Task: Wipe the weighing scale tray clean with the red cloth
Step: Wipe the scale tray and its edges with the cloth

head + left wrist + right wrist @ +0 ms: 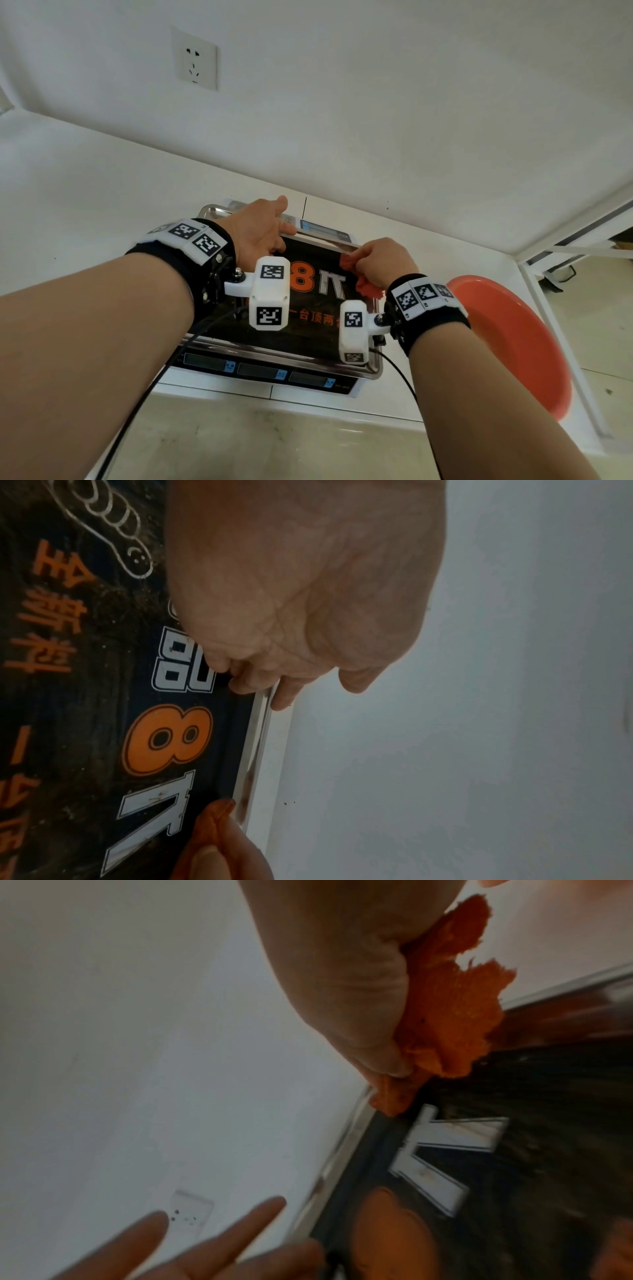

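Red cloth (368, 287) in right hand (387, 261) — left hand (263, 230) on tray rim (215, 209)

Crumpled red cloth (369, 290) on steel tray (375, 368)

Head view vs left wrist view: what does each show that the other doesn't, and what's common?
Head only: the wall socket, the scale's display windows, the orange plate, the whole right hand. Left wrist only: the thumbs-up drawing, and the left hand from below, fingertips at the tray rim. Both: the tray, the orange 8, the red cloth.
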